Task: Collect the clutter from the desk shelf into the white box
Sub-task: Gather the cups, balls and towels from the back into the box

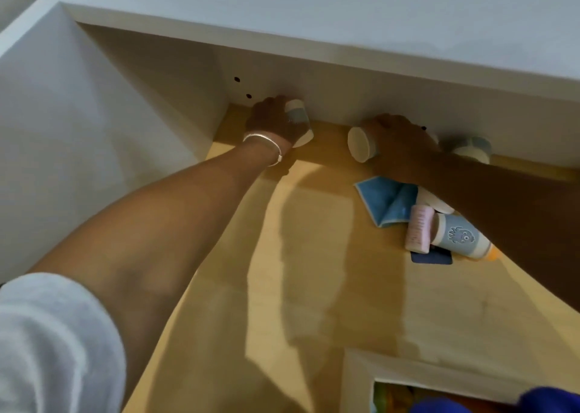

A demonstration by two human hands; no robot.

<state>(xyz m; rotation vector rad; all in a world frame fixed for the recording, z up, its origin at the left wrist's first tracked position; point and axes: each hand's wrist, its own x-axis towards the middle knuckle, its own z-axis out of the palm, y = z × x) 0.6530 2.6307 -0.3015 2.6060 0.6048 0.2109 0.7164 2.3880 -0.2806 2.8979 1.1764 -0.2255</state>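
My left hand (271,120) reaches deep under the white shelf and grips a small blue-and-white bottle (298,120) near the back wall. To the right, my right hand (398,142) grips another white bottle lying on its side (361,144), its round base facing me. A third blue-and-white bottle (472,150) stands against the back wall beyond my right hand. A corner of the white box (361,371) shows at the bottom right, with colourful things inside.
On the wooden desk surface (251,287) lie a folded blue cloth (386,200), a pink tube (419,229), a blue-labelled bottle (461,236) and a dark blue card (431,258). The white overhanging shelf board (314,48) and a white side panel (78,130) enclose the space.
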